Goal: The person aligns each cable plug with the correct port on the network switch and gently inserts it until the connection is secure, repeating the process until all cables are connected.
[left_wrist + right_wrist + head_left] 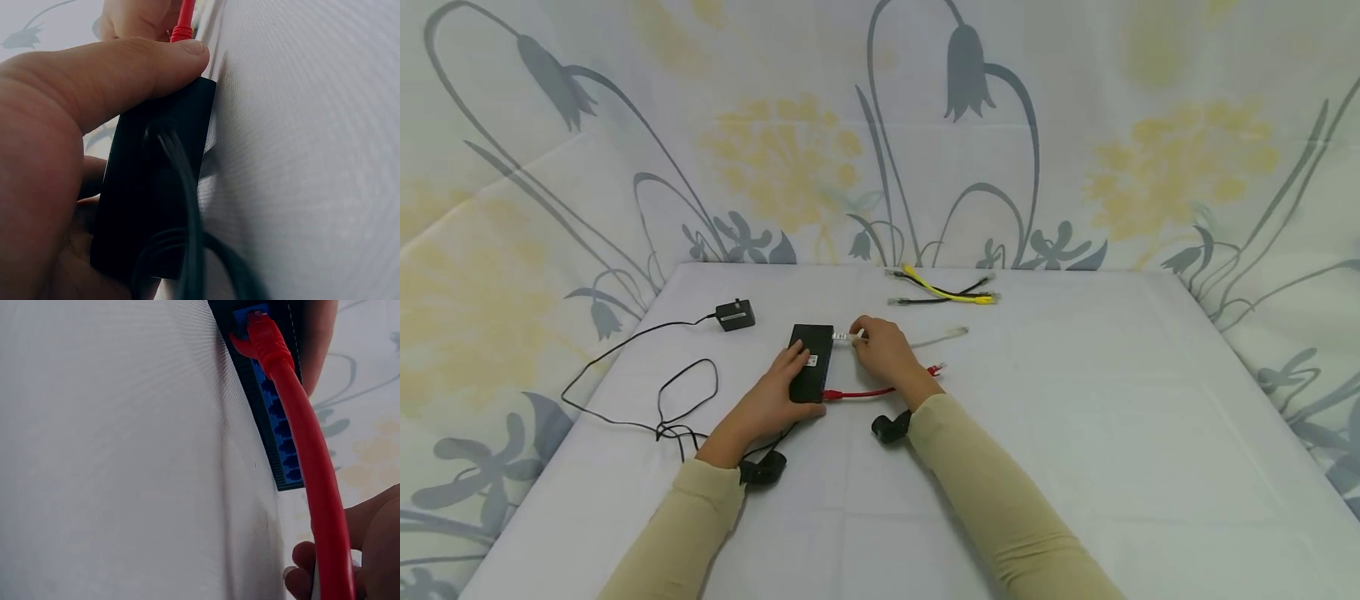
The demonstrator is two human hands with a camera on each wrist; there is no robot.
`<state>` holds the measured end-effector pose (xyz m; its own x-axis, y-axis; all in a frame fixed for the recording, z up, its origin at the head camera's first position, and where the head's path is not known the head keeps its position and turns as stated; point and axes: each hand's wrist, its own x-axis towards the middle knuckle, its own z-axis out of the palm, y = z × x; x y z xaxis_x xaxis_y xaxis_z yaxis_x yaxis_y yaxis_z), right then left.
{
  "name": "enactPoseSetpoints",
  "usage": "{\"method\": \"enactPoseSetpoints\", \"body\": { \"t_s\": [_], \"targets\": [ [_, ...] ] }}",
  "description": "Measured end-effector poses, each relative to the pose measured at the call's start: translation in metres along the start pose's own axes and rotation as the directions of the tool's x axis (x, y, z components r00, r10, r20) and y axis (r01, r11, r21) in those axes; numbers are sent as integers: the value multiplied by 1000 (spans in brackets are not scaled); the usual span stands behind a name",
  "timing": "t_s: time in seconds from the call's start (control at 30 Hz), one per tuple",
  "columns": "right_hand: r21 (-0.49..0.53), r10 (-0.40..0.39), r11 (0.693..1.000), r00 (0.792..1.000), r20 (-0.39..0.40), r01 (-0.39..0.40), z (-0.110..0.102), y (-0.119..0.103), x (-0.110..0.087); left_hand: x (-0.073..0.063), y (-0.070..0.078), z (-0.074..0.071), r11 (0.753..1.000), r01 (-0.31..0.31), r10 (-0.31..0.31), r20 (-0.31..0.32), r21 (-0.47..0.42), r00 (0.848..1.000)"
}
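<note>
My left hand (767,398) grips a black network switch (812,338), its thumb along the near end and its fingers over the top. A row of blue ports (282,428) lines the switch's right side. Plugged into the nearest port is a red network cable (312,444). At the far end of that side, my right hand (886,352) pinches a white network cable (934,341) close behind its plug (841,337). That plug meets the switch's edge; how deep it sits cannot be told. A black power cord (181,169) enters the switch's near side.
A black power adapter (735,315) lies at the back left, its cord (610,419) looping over the white table. Behind the hands, a yellow cable (936,289) lies crossed with black cables (917,301). A flowered cloth (790,167) hangs behind the table.
</note>
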<state>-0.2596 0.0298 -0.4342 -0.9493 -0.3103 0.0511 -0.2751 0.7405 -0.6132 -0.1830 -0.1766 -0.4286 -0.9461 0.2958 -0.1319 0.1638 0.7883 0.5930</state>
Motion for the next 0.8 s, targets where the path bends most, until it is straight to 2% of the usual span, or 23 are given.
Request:
{"method": "enactPoseSetpoints", "body": {
  "t_s": [0.8],
  "targets": [
    [-54, 4, 999, 1000, 27, -2, 3, 4, 7, 2, -1, 2, 1000, 2, -2, -10, 4, 1000]
  ]
}}
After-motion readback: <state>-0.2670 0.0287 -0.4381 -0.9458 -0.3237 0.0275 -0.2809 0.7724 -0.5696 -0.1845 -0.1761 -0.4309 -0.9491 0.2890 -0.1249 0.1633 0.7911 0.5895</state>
